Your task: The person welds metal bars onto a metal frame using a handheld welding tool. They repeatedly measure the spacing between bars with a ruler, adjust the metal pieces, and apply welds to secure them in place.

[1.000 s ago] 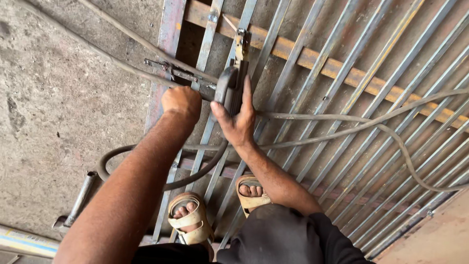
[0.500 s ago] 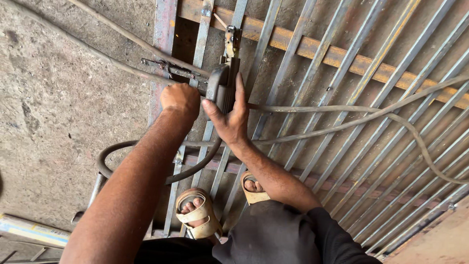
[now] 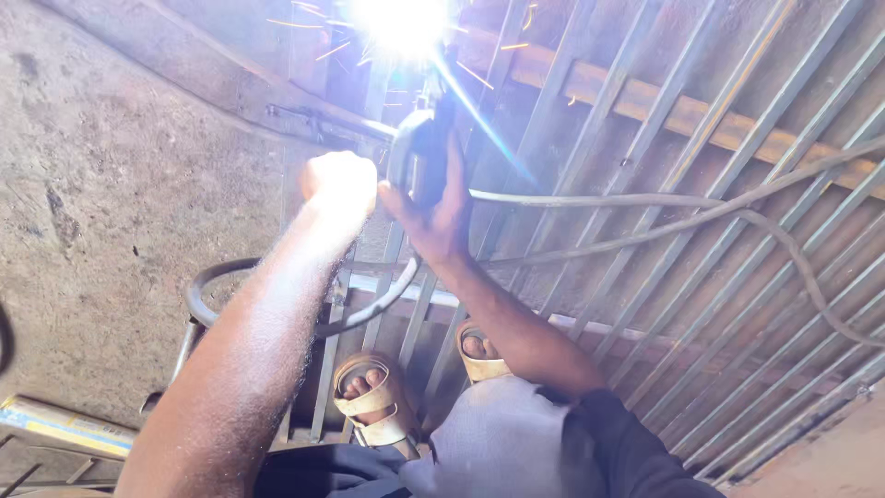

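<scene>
Now we weld the metal grille (image 3: 701,231) lying flat on the concrete floor (image 3: 101,212).
Our right hand (image 3: 433,207) grasps the electrode holder (image 3: 419,161), fingers wrapped; our left hand (image 3: 339,184), clenched, steadies it near the arc (image 3: 401,23).

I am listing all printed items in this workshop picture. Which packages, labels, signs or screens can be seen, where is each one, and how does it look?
Long flat box or strip with print: bottom left corner, lying on the concrete floor beside the metal grille; narrow, yellow and blue with a pale edge, partly cut off by the picture.
No signs or screens show.
</scene>
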